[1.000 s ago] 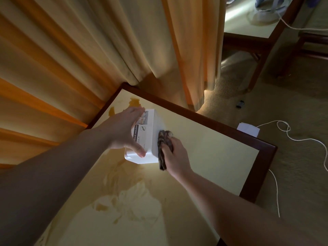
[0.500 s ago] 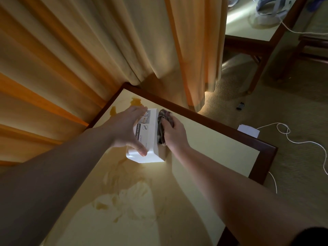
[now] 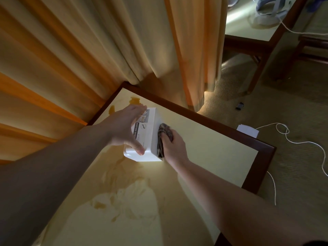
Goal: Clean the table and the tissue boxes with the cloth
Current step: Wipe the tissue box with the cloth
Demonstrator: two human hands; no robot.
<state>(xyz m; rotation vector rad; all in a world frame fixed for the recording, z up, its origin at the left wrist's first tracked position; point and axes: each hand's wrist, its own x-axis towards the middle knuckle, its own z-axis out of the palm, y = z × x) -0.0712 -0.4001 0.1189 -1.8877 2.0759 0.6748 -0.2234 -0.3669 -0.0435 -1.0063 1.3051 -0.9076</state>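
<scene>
A white tissue box [image 3: 148, 134] with "TISSUE HOLDER" printed on it stands on a pale yellow table [image 3: 209, 157] with a dark wooden rim. My left hand [image 3: 126, 128] lies flat over the box's top and left side, thumb on its near face, holding it steady. My right hand [image 3: 174, 146] grips a dark crumpled cloth [image 3: 162, 139] and presses it against the box's right side. Brownish streaks and stains mark the tabletop in front of the box and near the far corner.
Orange and cream curtains [image 3: 88, 50] hang right behind the table's far edge. On the carpet to the right lie a white cable [image 3: 301, 142], a white paper [image 3: 248, 130] and a small dark object [image 3: 239, 106]. A second table [image 3: 248, 41] stands at the back right.
My right hand slid the cloth along the box's right side, first away from me, then back toward the near end. My left hand stayed on the box.
</scene>
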